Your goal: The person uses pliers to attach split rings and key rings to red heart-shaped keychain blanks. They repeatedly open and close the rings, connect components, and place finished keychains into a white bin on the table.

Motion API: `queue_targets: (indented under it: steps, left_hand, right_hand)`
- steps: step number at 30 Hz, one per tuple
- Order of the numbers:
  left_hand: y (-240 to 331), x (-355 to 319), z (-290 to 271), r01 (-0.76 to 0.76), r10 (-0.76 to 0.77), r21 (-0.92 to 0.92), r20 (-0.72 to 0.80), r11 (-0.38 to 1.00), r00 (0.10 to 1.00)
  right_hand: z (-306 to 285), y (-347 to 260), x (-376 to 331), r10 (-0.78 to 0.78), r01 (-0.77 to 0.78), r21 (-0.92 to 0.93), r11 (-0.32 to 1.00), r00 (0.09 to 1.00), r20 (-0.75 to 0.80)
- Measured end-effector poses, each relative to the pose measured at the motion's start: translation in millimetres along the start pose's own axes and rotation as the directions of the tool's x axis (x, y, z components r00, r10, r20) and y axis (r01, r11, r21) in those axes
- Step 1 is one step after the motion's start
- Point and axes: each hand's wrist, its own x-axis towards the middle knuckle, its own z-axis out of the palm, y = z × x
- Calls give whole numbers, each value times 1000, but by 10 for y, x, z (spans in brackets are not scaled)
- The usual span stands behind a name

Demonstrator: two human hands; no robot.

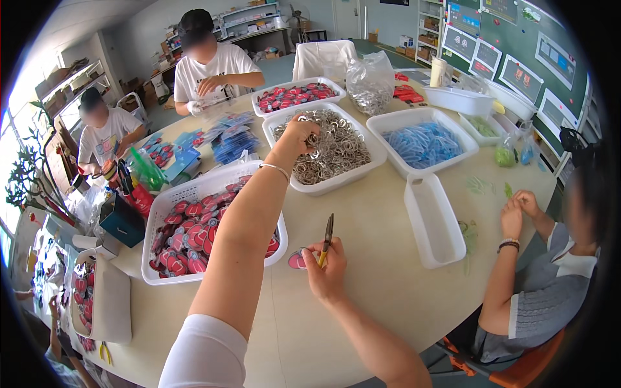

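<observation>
My left hand (pixel 303 134) reaches far forward into a white basket (pixel 309 188) heaped with silvery metal key rings (pixel 336 152). Its fingers are bent down among the rings, and what they pinch is hidden. Nearer to me, my right hand (pixel 328 270) is closed round a pair of pliers (pixel 329 231) with yellow handles, dark jaws pointing up and away. The same hand also holds a red oval tag with a grey edge (pixel 297 260) at its thumb side. Under my left forearm stands a white basket (pixel 150 242) full of similar red tags (pixel 187 239).
A basket of blue plastic pieces (pixel 424 143) and a long white tray (pixel 435 223) stand to the right. Another basket of red tags (pixel 297 97) is at the back. Co-workers sit at the right (pixel 550 284), far left (pixel 110 132) and across the table (pixel 217 71).
</observation>
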Motion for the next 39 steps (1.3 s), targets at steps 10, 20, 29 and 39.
queue_targets:
  steps: [10,20,29,39]
  left_hand:
    - [307,-461,11,113,-84,-288,111,951,990]
    - [430,-1607,-1143,87,104,-507,337,858,936]
    - [59,-4111,-2945,-116,131,-530,-10,840,991]
    - [-1309,-4921,-4270,-123,88,-68,-382,990,920]
  right_hand:
    - [-13,176,11,-151,148,-159,976,989,-3]
    - [1,213,-74,-97,102,-72,992,993,64]
    - [-222,434,53,-264,287,-101,953,945,193]
    - [-180,382,7,-373,415,-236,879,905,204]
